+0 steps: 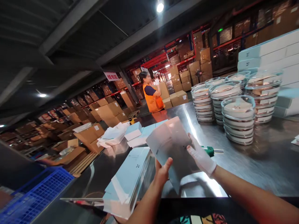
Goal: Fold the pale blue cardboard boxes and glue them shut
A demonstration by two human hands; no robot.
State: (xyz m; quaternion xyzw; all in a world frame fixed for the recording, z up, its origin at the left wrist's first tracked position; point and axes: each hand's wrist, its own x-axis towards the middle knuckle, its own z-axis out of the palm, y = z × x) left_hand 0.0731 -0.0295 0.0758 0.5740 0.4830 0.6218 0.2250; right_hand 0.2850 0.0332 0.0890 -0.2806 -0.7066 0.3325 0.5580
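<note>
As left grip [163,172] and right grip [201,156] held its edges, the sheet [171,144] between seemed light, bendable, best taken there.

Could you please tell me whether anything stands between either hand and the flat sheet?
Only the white glove on the right hand; otherwise nothing visible does, as that hand and the left hand both touch the flat sheet. The green-handled tool lies right of the sheet.
</note>
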